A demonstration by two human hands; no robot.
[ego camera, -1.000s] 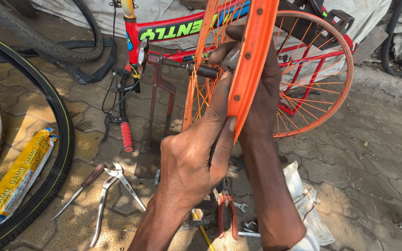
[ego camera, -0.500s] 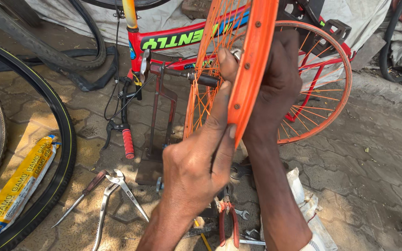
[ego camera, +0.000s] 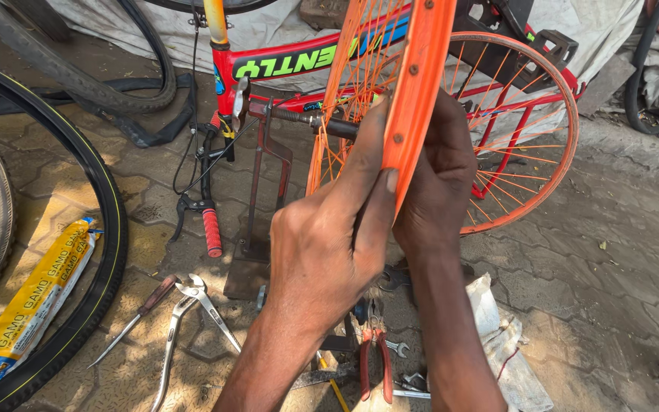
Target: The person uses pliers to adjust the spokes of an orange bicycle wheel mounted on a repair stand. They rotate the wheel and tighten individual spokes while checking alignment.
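Two hands (ego camera: pixel 329 244) (ego camera: pixel 440 183) — one orange rim (ego camera: pixel 417 84)

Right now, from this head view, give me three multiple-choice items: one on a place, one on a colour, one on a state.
1. Where do the silver pliers lie?
A. on the paving, left of the hands
B. on the red bicycle frame
C. inside the yellow packet

2. What colour is the wheel rim that the hands grip?
A. black
B. orange
C. silver

3. How do the hands hold the rim?
A. left hand alone
B. neither touches it
C. one hand on each side

Answers:
1 A, the pliers rest on the paving stones beside a screwdriver.
2 B, rim and spokes are orange.
3 C, the left hand and right hand clasp it from opposite sides.
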